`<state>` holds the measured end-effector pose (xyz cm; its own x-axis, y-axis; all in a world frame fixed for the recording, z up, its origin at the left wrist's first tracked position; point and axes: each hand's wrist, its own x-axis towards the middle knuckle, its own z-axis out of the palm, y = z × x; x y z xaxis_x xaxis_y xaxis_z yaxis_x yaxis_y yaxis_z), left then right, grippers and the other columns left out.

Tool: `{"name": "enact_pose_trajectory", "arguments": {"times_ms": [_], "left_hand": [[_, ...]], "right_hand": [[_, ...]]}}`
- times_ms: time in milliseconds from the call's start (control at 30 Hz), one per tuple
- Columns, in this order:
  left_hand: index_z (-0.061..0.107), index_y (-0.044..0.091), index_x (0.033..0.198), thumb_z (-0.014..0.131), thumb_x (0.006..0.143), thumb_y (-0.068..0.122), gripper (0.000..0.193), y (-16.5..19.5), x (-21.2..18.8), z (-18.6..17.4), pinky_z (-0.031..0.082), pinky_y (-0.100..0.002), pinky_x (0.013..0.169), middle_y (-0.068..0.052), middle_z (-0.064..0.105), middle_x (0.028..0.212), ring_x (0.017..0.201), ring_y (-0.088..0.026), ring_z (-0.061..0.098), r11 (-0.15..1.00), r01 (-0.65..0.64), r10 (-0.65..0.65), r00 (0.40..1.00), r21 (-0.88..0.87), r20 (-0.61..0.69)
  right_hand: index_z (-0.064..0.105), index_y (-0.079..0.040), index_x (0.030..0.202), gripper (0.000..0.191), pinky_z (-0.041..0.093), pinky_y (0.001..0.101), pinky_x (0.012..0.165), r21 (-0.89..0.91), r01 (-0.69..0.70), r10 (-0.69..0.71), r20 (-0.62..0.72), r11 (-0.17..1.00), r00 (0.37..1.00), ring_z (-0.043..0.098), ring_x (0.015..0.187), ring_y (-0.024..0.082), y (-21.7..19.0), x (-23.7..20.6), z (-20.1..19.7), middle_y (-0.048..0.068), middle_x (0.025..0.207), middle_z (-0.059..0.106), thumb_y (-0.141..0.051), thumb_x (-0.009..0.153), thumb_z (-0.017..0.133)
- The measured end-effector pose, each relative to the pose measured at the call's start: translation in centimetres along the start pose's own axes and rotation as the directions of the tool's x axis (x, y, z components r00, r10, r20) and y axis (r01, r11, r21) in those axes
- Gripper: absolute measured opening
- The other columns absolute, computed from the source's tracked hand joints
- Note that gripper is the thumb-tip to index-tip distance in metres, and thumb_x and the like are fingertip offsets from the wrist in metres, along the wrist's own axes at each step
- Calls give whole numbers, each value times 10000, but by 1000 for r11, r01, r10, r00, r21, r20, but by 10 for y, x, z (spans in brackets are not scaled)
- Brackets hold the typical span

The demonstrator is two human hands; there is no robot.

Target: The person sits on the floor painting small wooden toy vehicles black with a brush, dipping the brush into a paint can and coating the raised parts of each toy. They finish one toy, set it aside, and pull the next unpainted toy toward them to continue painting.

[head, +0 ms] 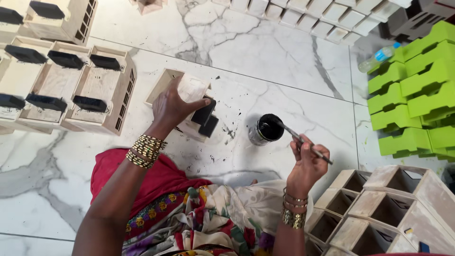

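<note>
1. The left hand (173,106) is laid on a pale wooden box (182,97) on the marble floor (265,57), fingers spread over its top and thumb pressed to a black-painted end piece (204,114); the box is held down, not lifted

2. The right hand (307,161) is closed on a thin brush (303,142), whose long axis runs from the hand up and to the left, its tip inside the open paint jar (266,129)

3. The jar stands between the two hands, just beside the box's black end and well nearer the right hand; the box lies to the left of the brush tip (the black end is turned toward the jar)

4. Finished boxes (71,80) with black end pieces are set in rows at upper left; bare wooden boxes (379,208) are stacked at lower right

5. Bright green moulded trays (417,90) are piled at the right edge, a clear bottle (379,57) with a blue label lying just beside them; no lettering can be made out
</note>
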<state>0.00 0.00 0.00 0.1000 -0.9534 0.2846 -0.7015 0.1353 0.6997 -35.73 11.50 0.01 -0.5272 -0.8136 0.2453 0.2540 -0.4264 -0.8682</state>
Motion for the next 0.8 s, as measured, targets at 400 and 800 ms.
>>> {"name": "enact_pose_trajectory", "arguments": {"times_ms": [400,800], "left_hand": [[731,2,1128,642,744,954,1031,9,16,5,493,-409,672,-184,717,758,780,-325,717,871,98,-271,914,482,303],[648,3,1056,673,711,922,982,17,14,39,518,-517,731,-215,693,812,833,-392,696,872,264,-355,920,411,163]], "right_hand": [[571,-18,1005,129,632,295,747,-433,-10,4,-16,901,1000,707,870,162,100,74,-73,161,1027,724,87,956,628],[612,-30,910,87,546,239,696,-726,35,46,91,687,995,664,754,113,160,85,-47,87,971,766,46,951,609]]}}
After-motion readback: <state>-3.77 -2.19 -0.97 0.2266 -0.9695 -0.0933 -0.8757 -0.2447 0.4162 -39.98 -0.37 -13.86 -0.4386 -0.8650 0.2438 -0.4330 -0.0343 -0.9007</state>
